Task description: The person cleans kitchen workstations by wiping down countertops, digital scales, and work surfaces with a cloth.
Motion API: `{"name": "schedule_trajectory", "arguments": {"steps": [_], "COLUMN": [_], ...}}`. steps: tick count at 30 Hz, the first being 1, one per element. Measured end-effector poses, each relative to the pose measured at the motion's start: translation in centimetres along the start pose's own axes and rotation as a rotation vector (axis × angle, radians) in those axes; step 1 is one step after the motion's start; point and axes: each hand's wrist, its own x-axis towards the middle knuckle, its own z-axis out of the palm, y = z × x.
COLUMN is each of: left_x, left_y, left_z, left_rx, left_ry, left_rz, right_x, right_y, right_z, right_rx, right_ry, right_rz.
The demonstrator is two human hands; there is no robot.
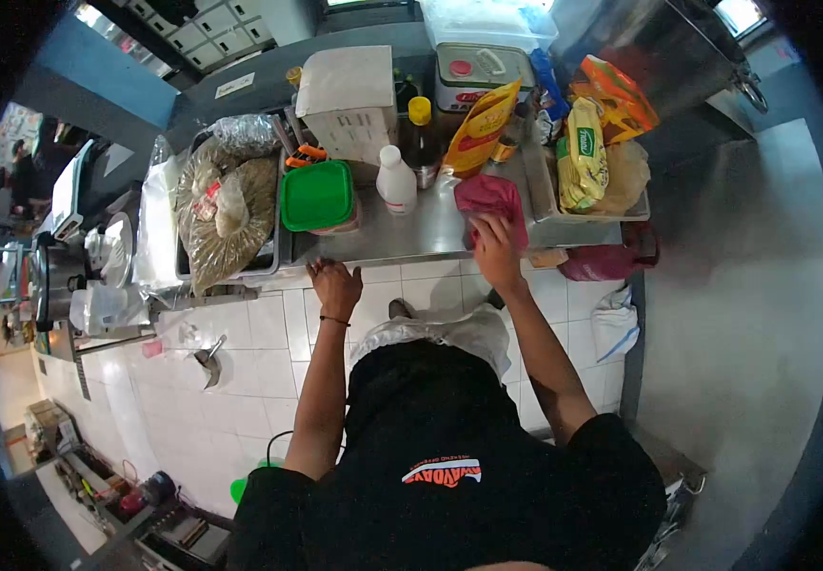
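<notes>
My right hand (497, 249) has its fingers on a crumpled pink cloth (490, 198) at the front of the steel counter (435, 233). The fingers are bent over the near part of the cloth. My left hand (335, 287) rests at the counter's front edge, fingers apart, with nothing in it. Just behind it stands a tub with a green lid (317, 196). Between the hands, farther back, are a white bottle (396, 181) and a dark bottle with a yellow cap (421, 143). A yellow pouch (481, 131) leans behind the cloth.
A black tray (278, 252) with bagged dried goods (240, 214) is on the left. A white box (347, 100) and a metal tin (483, 76) stand at the back. On the right, a bin (543, 186) holds packets. A scoop-like metal object (209, 362) lies on the floor.
</notes>
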Motion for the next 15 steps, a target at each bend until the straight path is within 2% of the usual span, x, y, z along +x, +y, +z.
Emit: {"name": "schedule_trajectory", "arguments": {"steps": [2,5,7,8,12,14,15], "left_x": [0.4,0.3,0.2,0.1,-0.3,-0.5,-0.8], "left_y": [0.0,-0.2,-0.3,-0.1,0.5,0.7,0.9], "left_z": [-0.2,1.4,2.0,1.4,0.0,-0.1,0.1], "left_rx": [-0.035,-0.002,0.013,-0.004,-0.037,-0.070,-0.109], "left_ry": [-0.016,0.077,0.133,0.088,-0.003,-0.016,-0.047], "left_rz": [-0.030,-0.020,-0.028,-0.044,-0.097,-0.119,-0.148], "right_x": [2.4,3.1,2.3,2.5,1.6,1.0,0.8], "right_y": [1.2,4.5,5.5,5.2,4.2,2.8,1.5], "right_z": [0.4,1.5,1.4,1.4,3.8,6.2,6.9], "right_rx": [-0.041,-0.344,-0.388,-0.424,-0.380,-0.286,-0.266], "right_ry": [-0.043,-0.089,-0.065,-0.041,0.005,-0.080,-0.100], "right_rz": [0.026,0.037,0.034,0.031,0.138,0.202,0.149]}}
